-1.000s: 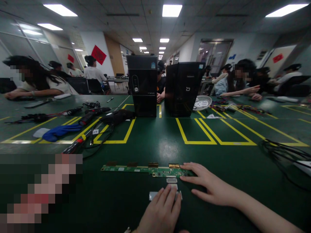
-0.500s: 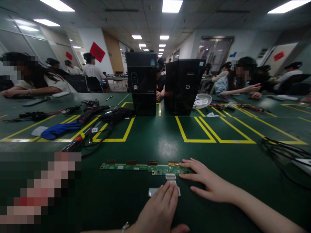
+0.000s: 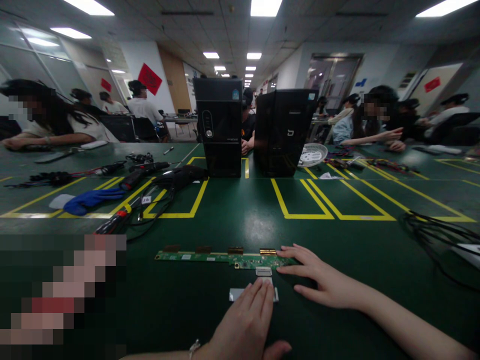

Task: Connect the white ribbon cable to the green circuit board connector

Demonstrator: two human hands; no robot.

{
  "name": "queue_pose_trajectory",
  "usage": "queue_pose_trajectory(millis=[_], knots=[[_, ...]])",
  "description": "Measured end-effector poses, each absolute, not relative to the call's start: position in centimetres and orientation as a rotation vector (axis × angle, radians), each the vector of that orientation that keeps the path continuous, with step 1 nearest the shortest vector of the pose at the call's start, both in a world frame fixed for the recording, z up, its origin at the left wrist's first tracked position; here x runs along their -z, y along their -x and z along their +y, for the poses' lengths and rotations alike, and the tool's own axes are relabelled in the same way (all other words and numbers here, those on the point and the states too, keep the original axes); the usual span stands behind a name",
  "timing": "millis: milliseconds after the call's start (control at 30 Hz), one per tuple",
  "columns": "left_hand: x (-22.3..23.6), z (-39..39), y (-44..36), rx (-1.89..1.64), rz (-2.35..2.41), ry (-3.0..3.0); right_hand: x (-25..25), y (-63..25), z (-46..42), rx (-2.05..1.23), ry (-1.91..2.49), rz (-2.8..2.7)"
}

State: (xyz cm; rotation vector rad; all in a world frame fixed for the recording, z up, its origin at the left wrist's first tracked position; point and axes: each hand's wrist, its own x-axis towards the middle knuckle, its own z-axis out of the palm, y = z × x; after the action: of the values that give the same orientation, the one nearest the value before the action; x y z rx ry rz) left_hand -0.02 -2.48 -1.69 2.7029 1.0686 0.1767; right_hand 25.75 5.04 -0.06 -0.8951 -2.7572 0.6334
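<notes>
A long green circuit board (image 3: 210, 257) lies flat on the dark green table, with brown-gold flex tabs along its far edge. Spread fingers of my right hand (image 3: 322, 277) rest on the board's right end and partly cover it. My left hand (image 3: 245, 317) lies palm down, fingers stretched and side by side, over a pale flat ribbon cable (image 3: 265, 281). That cable reaches up to a silvery connector (image 3: 263, 271) at the board's near edge. Under the left fingers, a whitish strip (image 3: 235, 294) sticks out on both sides; the middle of it is hidden.
Two black computer towers (image 3: 221, 130) stand ahead. To the left lie a blue glove (image 3: 93, 200), a red-and-black screwdriver (image 3: 114, 220) and cables. Black cables (image 3: 431, 240) lie at right, a white basket (image 3: 313, 155) farther back. Yellow tape (image 3: 307, 217) marks the table. Other people sit around.
</notes>
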Motion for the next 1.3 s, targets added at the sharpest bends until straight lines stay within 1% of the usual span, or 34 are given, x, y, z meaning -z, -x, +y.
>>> queue_pose_trajectory(millis=[167,333,567,1100,1300], knots=[[1.8,-2.5,0.1,-0.262,1.073,-2.706,-0.2,-25.7,5.1,-0.661,0.895,-2.747],[1.7,-2.5,0.1,-0.227,1.091,-2.678,-0.1,-25.8,5.1,-0.642,0.881,-2.739],[1.8,-2.4,0.2,-0.273,1.09,-2.683,0.1,-25.8,5.0,-0.621,0.868,-2.735],[0.8,-2.2,0.3,-0.225,1.105,-2.604,0.2,-25.9,5.1,-0.615,0.854,-2.763],[0.1,-2.2,-0.1,-0.145,1.109,-2.592,0.1,-26.0,5.1,-0.628,0.883,-2.777]])
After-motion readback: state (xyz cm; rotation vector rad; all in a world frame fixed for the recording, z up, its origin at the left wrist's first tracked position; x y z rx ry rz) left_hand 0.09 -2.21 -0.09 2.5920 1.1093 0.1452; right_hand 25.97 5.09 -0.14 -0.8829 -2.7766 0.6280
